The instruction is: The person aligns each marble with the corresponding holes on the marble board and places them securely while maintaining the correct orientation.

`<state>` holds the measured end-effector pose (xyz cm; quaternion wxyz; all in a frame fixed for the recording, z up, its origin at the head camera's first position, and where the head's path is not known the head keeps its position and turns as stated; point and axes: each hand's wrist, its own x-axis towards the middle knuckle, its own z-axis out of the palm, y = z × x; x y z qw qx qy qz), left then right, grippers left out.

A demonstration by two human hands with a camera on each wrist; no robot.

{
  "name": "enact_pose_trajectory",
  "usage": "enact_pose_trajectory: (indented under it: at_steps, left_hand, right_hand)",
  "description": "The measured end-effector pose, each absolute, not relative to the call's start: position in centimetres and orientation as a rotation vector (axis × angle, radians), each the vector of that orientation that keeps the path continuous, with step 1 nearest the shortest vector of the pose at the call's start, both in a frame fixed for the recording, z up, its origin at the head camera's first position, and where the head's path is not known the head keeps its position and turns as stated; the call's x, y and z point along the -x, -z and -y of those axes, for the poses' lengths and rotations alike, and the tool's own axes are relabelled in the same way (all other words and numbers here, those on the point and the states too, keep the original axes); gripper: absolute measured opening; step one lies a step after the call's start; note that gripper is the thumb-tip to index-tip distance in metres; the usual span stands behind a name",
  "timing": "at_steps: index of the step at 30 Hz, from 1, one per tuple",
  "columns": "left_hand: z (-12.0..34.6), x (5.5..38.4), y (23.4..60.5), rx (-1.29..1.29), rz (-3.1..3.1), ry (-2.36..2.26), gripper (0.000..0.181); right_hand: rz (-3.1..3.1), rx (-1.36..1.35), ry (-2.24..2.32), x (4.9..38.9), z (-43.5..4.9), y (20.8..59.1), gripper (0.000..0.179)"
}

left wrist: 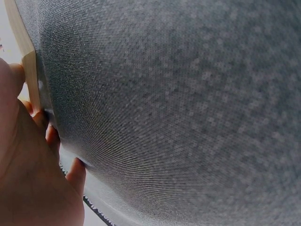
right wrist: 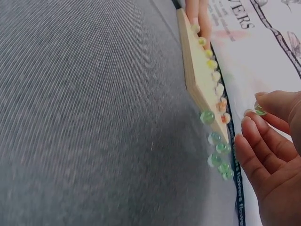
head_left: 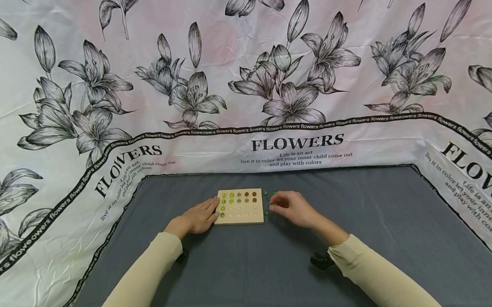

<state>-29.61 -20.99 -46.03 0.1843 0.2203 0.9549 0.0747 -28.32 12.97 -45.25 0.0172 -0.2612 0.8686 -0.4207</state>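
Right now the left hand [head_left: 197, 217] lies flat-fingered against the wooden board [head_left: 239, 207] edge, steadying it on the grey cloth [head_left: 274, 270]. Right hand [head_left: 292, 208] pinches one green marble [right wrist: 259, 110] beside the loose marbles [right wrist: 218, 155]. Best to keep the board braced and lower the marble straight into an empty hole.
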Motion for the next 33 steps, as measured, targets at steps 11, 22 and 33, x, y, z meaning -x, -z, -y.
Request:
enact_pose_trajectory:
  at_steps: [11, 22, 33]
  left_hand:
    - [20.8, 29.2, 45.0, -0.625, -2.68, -0.199, 0.062]
    - [21.3, 30.3, 46.5, -0.615, -2.687, -0.2, 0.064]
    - [21.4, 30.7, 46.8, -0.599, -2.688, -0.219, 0.064]
  right_hand:
    - [-2.65, 0.872, 1.316, 28.4, -11.4, 44.8, 0.019]
    - [-2.652, 0.926, 1.305, 29.1, -9.5, 44.9, 0.016]
    - [-2.635, 0.949, 1.301, 29.8, -8.2, 45.1, 0.018]
